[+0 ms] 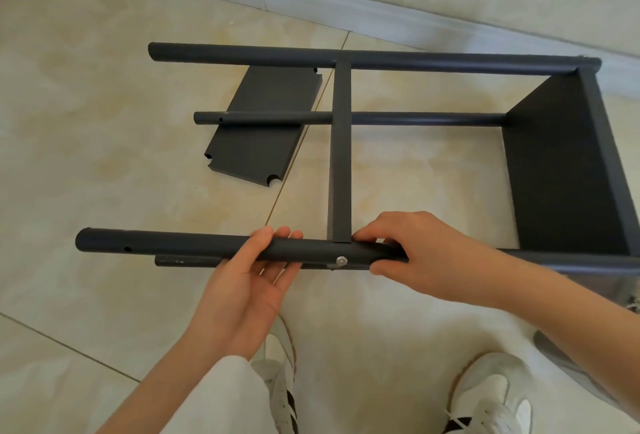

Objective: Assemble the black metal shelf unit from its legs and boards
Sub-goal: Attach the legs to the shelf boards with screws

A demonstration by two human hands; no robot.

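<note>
Gripping the near leg [173,245] of a half-built black shelf unit [429,119], a person works over the frame as it lies on its side across a pale tiled floor [86,104]; the left hand [256,260] comes up from beneath, palm upward, fingers curled round the tube; the right hand [415,253] closes over it from above, thumb tucked under, just right of a bright screw [341,261].

Matt charcoal all over, the unit shows round tubular legs; an end board [554,163] is fixed at the right; a middle board [341,156], seen edge-on, spans from the far leg [346,58] to the near one; the left ends of the legs stand free, one with an open screw hole [127,249]. A loose board [263,143] with notched corners lies flat on the floor, left of the middle board and under the frame.

By the look of it the painted metal is stiff and smooth, likely a little slippery in a bare palm; the frame is probably light enough to turn but awkward, and may rack at its unbraced left end; the legs close to a fixed board look the soundest place to hold, the loose board best lifted by its long edges.
</note>
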